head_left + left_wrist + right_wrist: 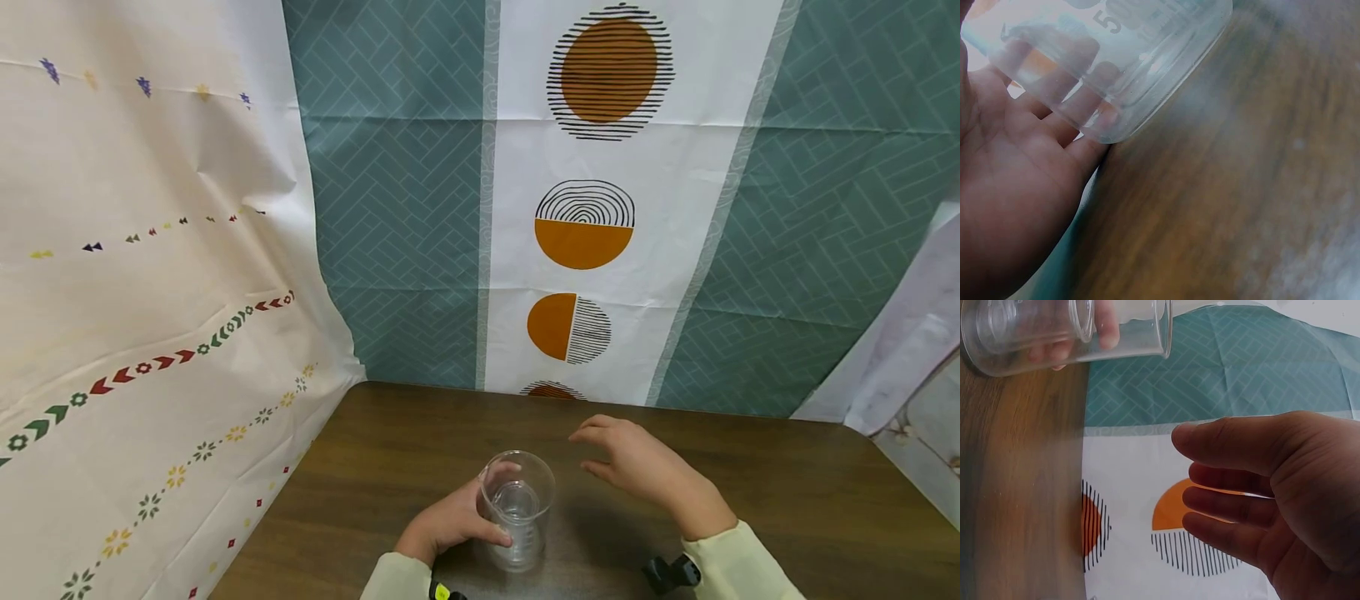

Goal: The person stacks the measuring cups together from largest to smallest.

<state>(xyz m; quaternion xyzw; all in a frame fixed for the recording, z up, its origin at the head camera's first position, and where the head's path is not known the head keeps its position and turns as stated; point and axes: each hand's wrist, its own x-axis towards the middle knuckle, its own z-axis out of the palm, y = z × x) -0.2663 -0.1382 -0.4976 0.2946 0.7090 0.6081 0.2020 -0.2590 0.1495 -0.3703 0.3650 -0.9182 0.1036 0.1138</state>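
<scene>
A clear beaker (534, 533) stands upright on the brown table, with a smaller clear beaker (516, 498) nested inside it. My left hand (453, 518) grips the outer one from the left, thumb on the near side and fingers curled round the far side. In the left wrist view, a printed "500" shows on the beaker wall (1147, 31). My right hand (637, 462) hovers to the right of the beakers and holds nothing. Its fingers are relaxed and slightly bent, the thumb apart from them, in the right wrist view.
The brown wooden table (420, 433) meets a hanging teal and white cloth (405, 208) at the back. A cream patterned cloth (150, 333) drapes along the left edge. At the right edge hangs a pale sheet (900, 333). A black strap piece (671, 573) sits at my right wrist.
</scene>
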